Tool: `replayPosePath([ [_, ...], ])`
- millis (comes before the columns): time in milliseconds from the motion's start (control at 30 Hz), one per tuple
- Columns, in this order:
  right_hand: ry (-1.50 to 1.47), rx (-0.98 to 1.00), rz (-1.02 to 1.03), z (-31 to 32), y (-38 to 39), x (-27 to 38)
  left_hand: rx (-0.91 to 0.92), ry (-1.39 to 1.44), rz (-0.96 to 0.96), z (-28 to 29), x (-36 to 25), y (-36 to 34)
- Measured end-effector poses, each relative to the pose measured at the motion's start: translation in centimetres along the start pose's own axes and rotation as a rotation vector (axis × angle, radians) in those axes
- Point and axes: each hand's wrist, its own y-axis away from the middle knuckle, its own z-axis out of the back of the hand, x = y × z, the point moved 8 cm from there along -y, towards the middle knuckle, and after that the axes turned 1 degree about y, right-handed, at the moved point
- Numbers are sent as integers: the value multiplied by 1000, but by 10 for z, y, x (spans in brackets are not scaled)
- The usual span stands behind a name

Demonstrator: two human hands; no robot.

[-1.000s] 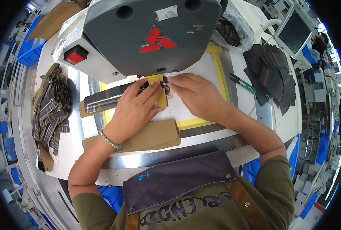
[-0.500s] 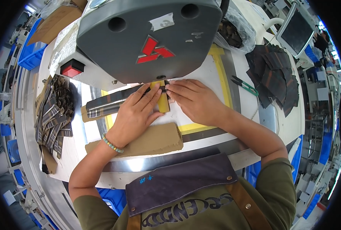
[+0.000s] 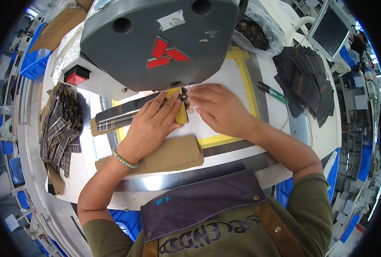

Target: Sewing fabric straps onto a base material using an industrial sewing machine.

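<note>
My left hand [image 3: 149,125] lies flat with fingers stretched over a narrow yellow strip [image 3: 182,112] and a long dark plaid fabric piece [image 3: 117,118]. The fabric runs left from under the fingers, with a brown card edge showing beneath its left end. Just right of the yellow strip, my right hand [image 3: 222,109] hovers by the fabric's short right end [image 3: 185,98]. Its fingers are slightly bent and the thumb is apart; nothing shows in them. A brown card piece [image 3: 171,156] lies below my left wrist.
The dark grey sewing machine head [image 3: 156,47] overhangs the work. Plaid pieces [image 3: 64,124] are heaped at left, dark fabric pieces [image 3: 304,81] at right. Green-handled snips [image 3: 276,93] lie beside them. A screen [image 3: 331,30] and a plastic bag [image 3: 265,32] stand farther back.
My right hand has drawn slightly away from the fabric's end, and its thumb now shows. My left hand stays on the yellow strip. The machine head appears shifted slightly up and left.
</note>
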Motion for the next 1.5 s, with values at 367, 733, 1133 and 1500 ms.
replayPosePath([
  [367, 102, 63, -161, -5, 0, -20, 16, 30, -32, 6, 2, -7],
  [733, 179, 135, -178, -10, -8, -46, 60, -46, -30, -8, 24, -21],
  [1133, 178, 135, -169, -8, -10, -49, 51, -37, -31, -9, 28, -26],
  [1500, 206, 128, -168, -9, -9, -47, 42, 11, 27, -6, 28, -21],
])
